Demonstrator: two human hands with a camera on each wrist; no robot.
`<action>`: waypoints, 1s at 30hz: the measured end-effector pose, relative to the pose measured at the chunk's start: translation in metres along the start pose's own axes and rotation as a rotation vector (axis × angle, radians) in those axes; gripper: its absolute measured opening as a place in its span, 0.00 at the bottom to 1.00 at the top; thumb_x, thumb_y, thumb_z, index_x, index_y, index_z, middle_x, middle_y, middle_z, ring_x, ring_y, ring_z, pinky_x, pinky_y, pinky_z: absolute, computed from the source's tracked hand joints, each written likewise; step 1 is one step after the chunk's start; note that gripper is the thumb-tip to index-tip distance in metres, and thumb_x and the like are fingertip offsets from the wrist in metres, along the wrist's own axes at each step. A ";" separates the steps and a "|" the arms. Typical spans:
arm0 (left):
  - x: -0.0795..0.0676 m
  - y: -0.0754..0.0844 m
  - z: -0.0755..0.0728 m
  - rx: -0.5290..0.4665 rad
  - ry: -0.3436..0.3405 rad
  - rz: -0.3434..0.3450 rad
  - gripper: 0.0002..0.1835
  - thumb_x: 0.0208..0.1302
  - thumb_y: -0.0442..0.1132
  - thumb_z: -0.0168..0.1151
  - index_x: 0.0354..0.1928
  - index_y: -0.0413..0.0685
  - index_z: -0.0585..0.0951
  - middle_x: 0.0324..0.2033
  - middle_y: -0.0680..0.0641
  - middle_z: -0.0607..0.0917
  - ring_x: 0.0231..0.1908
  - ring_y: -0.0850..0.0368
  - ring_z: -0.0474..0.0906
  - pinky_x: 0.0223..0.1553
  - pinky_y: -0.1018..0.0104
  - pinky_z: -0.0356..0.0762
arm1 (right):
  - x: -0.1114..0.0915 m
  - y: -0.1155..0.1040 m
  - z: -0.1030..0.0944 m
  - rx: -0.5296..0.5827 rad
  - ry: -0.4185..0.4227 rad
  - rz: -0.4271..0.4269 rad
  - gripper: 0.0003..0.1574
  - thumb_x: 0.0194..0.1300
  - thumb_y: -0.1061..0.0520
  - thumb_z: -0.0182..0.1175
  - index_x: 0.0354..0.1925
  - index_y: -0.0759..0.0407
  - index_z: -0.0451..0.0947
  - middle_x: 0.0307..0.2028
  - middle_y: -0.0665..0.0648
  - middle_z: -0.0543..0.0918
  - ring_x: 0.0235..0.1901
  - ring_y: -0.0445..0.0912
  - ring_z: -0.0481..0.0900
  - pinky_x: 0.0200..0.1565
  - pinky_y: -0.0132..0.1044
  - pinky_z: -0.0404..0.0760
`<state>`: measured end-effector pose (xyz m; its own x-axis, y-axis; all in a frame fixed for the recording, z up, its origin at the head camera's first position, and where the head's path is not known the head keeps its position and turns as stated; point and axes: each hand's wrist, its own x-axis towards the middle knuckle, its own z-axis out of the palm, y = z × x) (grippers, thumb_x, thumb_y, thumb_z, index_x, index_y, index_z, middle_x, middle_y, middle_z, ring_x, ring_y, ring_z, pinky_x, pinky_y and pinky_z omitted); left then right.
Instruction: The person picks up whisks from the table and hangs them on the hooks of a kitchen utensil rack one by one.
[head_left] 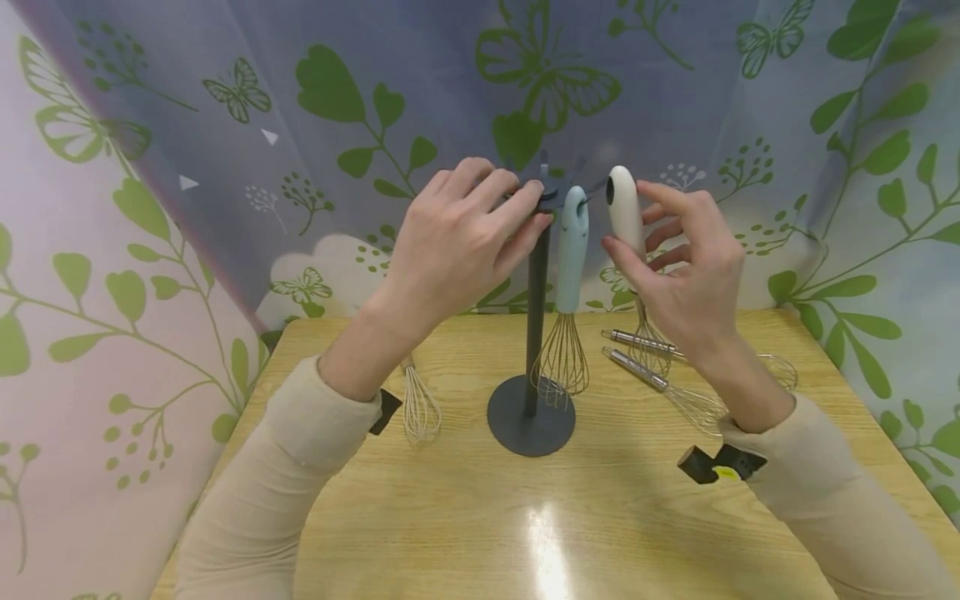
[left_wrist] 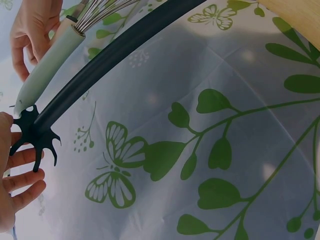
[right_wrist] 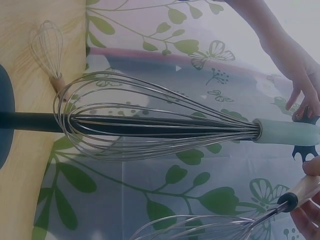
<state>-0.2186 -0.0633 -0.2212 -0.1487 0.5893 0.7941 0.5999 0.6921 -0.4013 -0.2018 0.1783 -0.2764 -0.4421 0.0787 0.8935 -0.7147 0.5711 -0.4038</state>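
A black stand (head_left: 536,333) rises from a round base and carries a crown of curved hooks (left_wrist: 35,132) at its top. My left hand (head_left: 457,233) holds this crown, its thumb and fingers around the hooks. From one hook hangs a whisk with a pale blue-green handle (head_left: 572,258), wires downward beside the post. To the right of it, my right hand (head_left: 686,258) pinches the white handle (head_left: 624,208) of another whisk between thumb and fingers. That whisk's wires (right_wrist: 195,227) point down, and its handle end stands level with the hooks, close to the hanging whisk.
Two metal-handled whisks (head_left: 637,367) lie on the right of the wooden table (head_left: 450,517), partly behind my right forearm. A smaller whisk (head_left: 422,404) lies on the left beside my left wrist. A leaf-patterned cloth (head_left: 420,50) hangs behind the table.
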 end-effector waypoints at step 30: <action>0.000 -0.001 0.001 -0.007 -0.001 -0.002 0.18 0.81 0.50 0.56 0.49 0.46 0.89 0.40 0.45 0.91 0.44 0.45 0.85 0.42 0.56 0.86 | 0.005 0.002 0.005 -0.045 -0.038 -0.065 0.31 0.57 0.67 0.77 0.59 0.62 0.82 0.42 0.71 0.83 0.30 0.41 0.79 0.34 0.12 0.74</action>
<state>-0.2194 -0.0634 -0.2212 -0.1506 0.5882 0.7946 0.6053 0.6903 -0.3963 -0.2079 0.1755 -0.2739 -0.4165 0.0093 0.9091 -0.7179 0.6102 -0.3351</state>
